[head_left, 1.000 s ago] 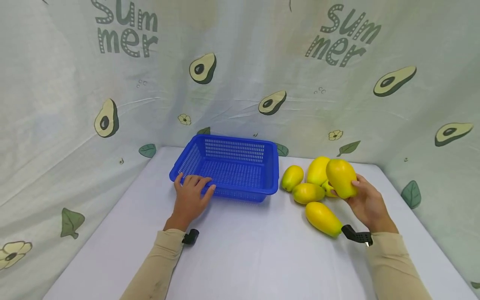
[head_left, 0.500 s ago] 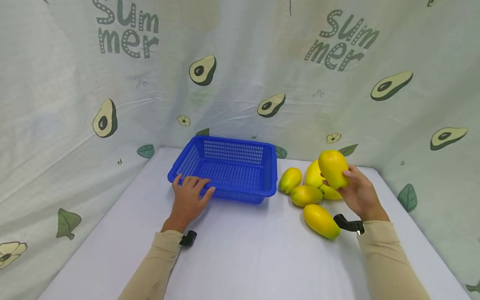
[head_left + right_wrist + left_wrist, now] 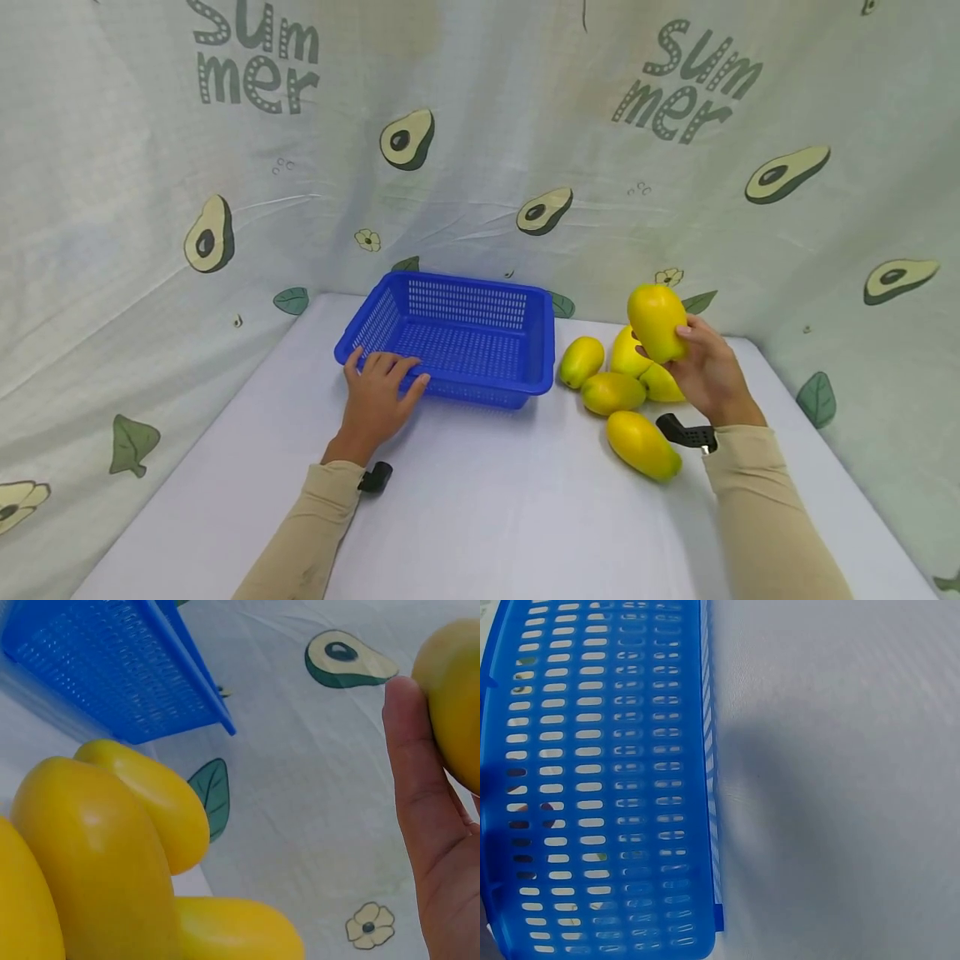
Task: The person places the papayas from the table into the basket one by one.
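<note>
My left hand point(image 3: 377, 407) holds the near rim of a blue perforated plastic basket point(image 3: 542, 342), fingers bent over its left part. In the left wrist view the slotted outer wall point(image 3: 592, 787) fills the left side; dark skin tones show through some holes. My right hand point(image 3: 712, 371) grips a yellow mango point(image 3: 657, 321), raised above the other fruit. In the right wrist view, the fingers lie along the held mango point(image 3: 454, 705), which is cut off by the frame edge. Below and left of this hand are several more yellow mangoes, including a nearer one point(image 3: 642, 446).
A white-covered table point(image 3: 480, 508) carries everything. The basket's inside floor shows bare mesh. A mango point(image 3: 582, 362) lies close to the basket's right side. A pale curtain point(image 3: 465, 125) printed with avocados stands behind and at both sides.
My right hand has carried the held mango up and to the left, away from the pile. The left hand stays at the basket's rim.
</note>
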